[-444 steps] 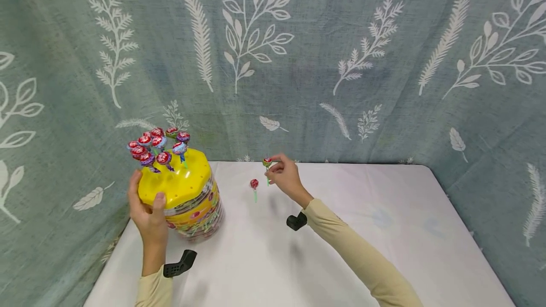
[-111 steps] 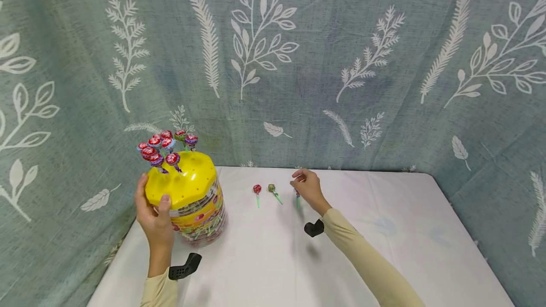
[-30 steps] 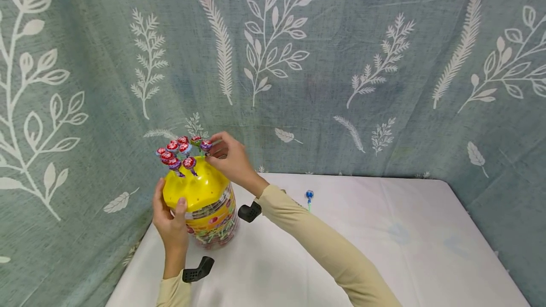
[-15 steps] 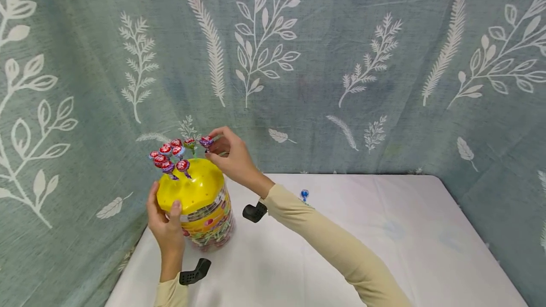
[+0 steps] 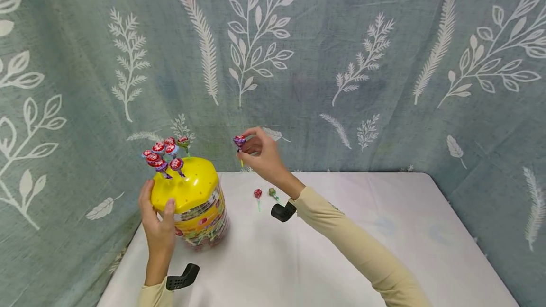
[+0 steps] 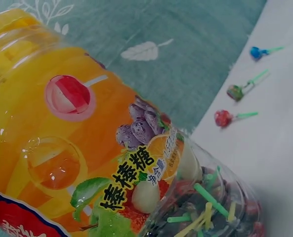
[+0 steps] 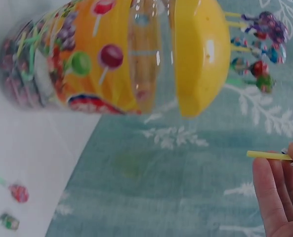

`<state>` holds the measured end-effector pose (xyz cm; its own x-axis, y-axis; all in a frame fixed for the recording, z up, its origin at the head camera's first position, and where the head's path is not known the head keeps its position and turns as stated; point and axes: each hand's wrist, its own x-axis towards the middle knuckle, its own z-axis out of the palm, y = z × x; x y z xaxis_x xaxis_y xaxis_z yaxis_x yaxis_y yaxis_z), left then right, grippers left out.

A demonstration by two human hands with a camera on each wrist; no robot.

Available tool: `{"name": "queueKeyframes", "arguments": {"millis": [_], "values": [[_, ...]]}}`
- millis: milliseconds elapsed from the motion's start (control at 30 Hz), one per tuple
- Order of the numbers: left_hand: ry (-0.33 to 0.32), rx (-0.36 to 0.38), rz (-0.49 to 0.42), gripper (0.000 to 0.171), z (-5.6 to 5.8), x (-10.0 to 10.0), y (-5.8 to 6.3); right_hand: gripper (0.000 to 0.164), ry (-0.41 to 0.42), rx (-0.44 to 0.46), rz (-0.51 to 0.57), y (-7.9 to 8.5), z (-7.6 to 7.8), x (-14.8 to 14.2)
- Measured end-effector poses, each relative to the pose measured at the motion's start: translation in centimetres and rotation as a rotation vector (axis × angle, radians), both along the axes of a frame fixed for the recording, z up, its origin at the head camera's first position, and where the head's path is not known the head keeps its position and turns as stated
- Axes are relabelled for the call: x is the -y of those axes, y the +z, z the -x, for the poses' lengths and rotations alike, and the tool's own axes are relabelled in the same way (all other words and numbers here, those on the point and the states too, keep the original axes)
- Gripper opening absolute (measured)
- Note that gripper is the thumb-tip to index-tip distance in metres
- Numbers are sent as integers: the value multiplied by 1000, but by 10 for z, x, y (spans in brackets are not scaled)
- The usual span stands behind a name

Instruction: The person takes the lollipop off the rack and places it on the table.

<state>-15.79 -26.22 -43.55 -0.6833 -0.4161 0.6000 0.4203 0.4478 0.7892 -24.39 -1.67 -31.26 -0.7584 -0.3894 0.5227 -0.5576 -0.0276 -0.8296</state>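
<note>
A big clear jar (image 5: 204, 221) with a yellow lid (image 5: 194, 186) stands on the table at the left. Its label pictures lollipops and fruit, and loose sweets with sticks show through its lower wall (image 6: 218, 197). My left hand (image 5: 158, 233) grips the lid's near left side, thumb on the front. Several wrapped lollipops (image 5: 176, 165) stand upright in the lid's holes. To the right of the lid, my right hand (image 5: 266, 158) pinches a purple-wrapped lollipop (image 5: 240, 141) in the air, its yellow stick (image 7: 267, 155) pointing down.
A red lollipop (image 5: 258, 194) and a green one (image 5: 272, 192) lie on the white table (image 5: 264, 259), right of the jar. Beside them, a blue lollipop (image 6: 256, 53) shows in the left wrist view; my right arm hides it in the head view. A leaf-patterned curtain (image 5: 298, 108) hangs behind.
My right hand set a blue lollipop on the table, then took hold of the purple one on the lid, lifted it out and moved right. My left hand keeps its grip on the jar's lid.
</note>
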Motion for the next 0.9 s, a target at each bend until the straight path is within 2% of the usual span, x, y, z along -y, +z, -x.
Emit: {"name": "queueKeyframes", "arguments": {"millis": [100,200,367,567,800,900], "values": [[7,-7,-31,63,-9,-5,9,36,-3,10,-3,-3,1,-9],[15,-16,-51,62,-13,-9,16,36,-23,18,-14,-6,3,-18],[6,4,-51,62,-13,-13,21,36,-59,31,-32,-10,4,-33],[8,33,-16,62,-9,-12,21,37,-102,55,-44,-18,4,-54],[10,65,-14,65,-10,-7,17,39,-174,87,-78,-56,28,-77],[16,59,-17,65,-12,-6,17,39,-200,96,-90,-63,31,-84]]}}
